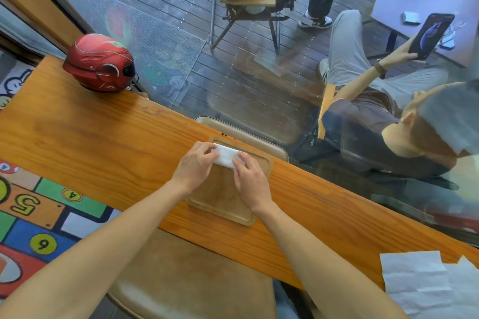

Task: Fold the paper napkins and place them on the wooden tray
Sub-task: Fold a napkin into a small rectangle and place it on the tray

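A wooden tray (220,204) lies on the long wooden counter (103,142), close to the window glass. A folded white paper napkin (227,156) rests at the tray's far end. My left hand (195,164) pinches the napkin's left end, and my right hand (250,180) presses fingers on its right end. Both hands cover part of the tray and the napkin's ends. Unfolded white paper napkins (427,285) lie flat on the counter at the lower right.
A red helmet (99,63) stands at the counter's far left end. Glass runs along the counter's far edge, with seated people outside behind it. A tan padded stool (191,277) sits below me, and a colourful numbered play mat (39,215) covers the floor at left.
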